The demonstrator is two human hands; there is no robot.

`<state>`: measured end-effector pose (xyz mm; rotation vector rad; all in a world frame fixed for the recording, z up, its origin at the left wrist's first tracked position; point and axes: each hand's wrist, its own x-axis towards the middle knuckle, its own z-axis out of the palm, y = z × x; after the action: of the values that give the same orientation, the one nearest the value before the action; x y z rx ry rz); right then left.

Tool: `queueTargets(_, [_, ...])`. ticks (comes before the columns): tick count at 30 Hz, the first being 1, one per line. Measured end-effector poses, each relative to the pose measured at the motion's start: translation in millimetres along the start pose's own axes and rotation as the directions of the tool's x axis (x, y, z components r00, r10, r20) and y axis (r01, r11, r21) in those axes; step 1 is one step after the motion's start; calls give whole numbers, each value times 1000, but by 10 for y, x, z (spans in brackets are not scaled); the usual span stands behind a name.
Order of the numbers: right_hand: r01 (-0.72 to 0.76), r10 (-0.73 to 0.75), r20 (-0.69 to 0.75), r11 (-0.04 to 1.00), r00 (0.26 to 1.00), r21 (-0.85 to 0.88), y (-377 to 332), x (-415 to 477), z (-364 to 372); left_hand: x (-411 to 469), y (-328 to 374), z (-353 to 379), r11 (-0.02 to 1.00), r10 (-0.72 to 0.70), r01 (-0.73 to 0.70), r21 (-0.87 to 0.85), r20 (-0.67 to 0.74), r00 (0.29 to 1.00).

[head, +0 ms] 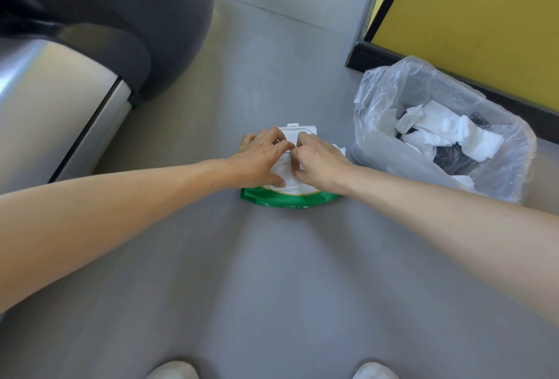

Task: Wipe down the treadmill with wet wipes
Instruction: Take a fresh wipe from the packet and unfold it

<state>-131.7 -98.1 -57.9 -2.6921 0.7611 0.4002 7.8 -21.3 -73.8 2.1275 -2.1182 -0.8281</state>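
A green pack of wet wipes [290, 198] lies on the grey floor with its white lid [298, 131] flipped open toward the far side. My left hand [262, 157] rests on the pack's left half, fingers curled toward the opening. My right hand [317, 160] is on the right half and pinches at the white wipe at the opening, where the fingertips of both hands meet. The treadmill [69, 97], silver and dark grey, fills the upper left.
A bin lined with a clear plastic bag [438, 133] stands just right of the pack, holding several crumpled white wipes. A yellow wall with a black skirting [472, 24] runs behind it. Two white shoe tips [172, 371] show at the bottom edge.
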Motion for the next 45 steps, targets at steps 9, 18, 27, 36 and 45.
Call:
queueTargets(9, [103,-124,-96,974,988,-200,16,-32,120,-15,1,-1,996,-15,14,-90,-7,1000])
queueTargets(18, [168,-197,-41,913,979,-372,13,-36,134,-9,20,47,990,-52,47,-135,-34,998])
queueTargets(27, [8,1,-101,996,995,86,1,-86,0,-31,115,207,979,-134,114,-166,-110,985])
queueTargets(36, [-230,267,40,734,963,639,-47,-140,-233,-29,117,270,976,-161,139,-169,-127,979])
queueTargets(45, [-283,451,119,316,884,906,-8,-208,-450,-30,161,207,957,-211,188,-221,-82,974])
